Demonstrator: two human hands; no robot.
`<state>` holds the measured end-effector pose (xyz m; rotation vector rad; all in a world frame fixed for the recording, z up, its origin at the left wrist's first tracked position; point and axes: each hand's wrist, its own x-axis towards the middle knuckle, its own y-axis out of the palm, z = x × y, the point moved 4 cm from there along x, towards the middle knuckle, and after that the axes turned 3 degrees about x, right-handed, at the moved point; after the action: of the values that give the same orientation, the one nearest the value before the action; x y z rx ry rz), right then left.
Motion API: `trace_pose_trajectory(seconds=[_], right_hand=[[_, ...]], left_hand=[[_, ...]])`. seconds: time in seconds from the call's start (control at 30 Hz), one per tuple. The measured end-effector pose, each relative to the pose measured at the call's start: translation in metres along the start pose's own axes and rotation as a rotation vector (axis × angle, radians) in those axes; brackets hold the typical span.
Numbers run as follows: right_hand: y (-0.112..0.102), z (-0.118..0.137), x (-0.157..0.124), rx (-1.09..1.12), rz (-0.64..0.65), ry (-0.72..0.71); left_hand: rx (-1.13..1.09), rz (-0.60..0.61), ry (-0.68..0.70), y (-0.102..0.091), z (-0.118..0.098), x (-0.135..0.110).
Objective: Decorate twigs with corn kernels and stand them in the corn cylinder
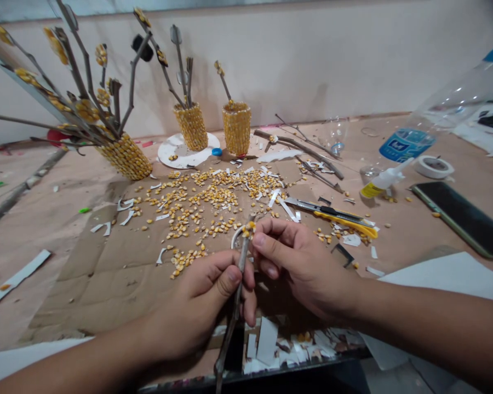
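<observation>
My left hand [207, 298] is closed around a thin grey twig [235, 306] that stands nearly upright over the brown cardboard sheet [119, 273]. A few corn kernels [248, 230] sit stuck at the twig's top end. My right hand [299, 262] pinches at that tip with thumb and forefinger, pressing on the kernels. Loose corn kernels [205, 205] lie scattered on the cardboard just beyond both hands.
Three kernel-covered cups [236, 127] holding decorated twigs stand at the back. A yellow utility knife [337, 216], a glue bottle [384, 179], a tape roll [434, 166], a phone [462, 216] and a plastic bottle [443, 115] lie right. White paper scraps [271, 342] litter the near edge.
</observation>
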<state>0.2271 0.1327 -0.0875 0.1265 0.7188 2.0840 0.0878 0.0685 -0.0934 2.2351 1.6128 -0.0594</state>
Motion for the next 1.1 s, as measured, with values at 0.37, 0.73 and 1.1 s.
trace_pose_trajectory(seconds=[0.37,0.73,1.1], right_hand=[[0.002,0.011,-0.002,-0.165,-0.041,-0.022],[0.006,0.022,-0.005,-0.122,0.142,-0.103],[-0.012,0.039,0.008,-0.313,-0.084,-0.33]], left_hand=[[-0.003,0.014,-0.007,0.0,-0.001,-0.002],[-0.263,-0.032,-0.114,-0.002,-0.003,0.0],[-0.361,-0.076,-0.125,-0.004,-0.003,0.002]])
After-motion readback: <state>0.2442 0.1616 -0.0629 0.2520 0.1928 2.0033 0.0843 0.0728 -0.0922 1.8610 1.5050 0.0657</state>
